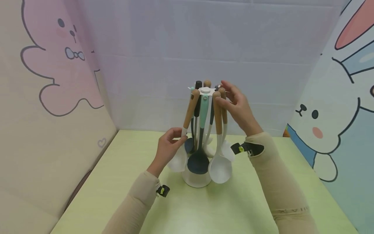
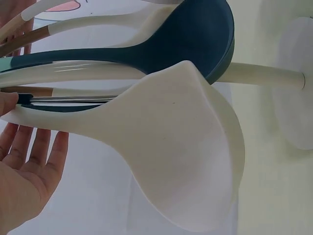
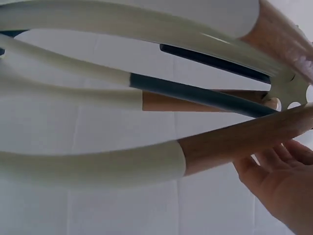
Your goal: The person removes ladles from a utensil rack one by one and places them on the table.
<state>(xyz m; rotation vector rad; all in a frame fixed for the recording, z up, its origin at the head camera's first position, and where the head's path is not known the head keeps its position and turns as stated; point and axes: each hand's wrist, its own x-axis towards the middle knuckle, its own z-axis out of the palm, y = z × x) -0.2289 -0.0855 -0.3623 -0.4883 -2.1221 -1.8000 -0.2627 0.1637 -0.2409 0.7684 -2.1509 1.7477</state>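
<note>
A utensil stand holds several hanging kitchen tools. My left hand pinches the neck of a white ladle with a wooden handle on the stand's left side; its bowl fills much of the left wrist view. Higher up on the right, my right hand spreads around the tops of two wooden handles. Its thumb touches the handle of the front white ladle, while the other fingers reach behind the second wooden handle. A dark blue ladle with a mint-green handle hangs between them.
The stand is on a pale yellow-green table. Behind it rises a white cloth backdrop. Side panels carry a pink cartoon animal on the left and a white rabbit on the right.
</note>
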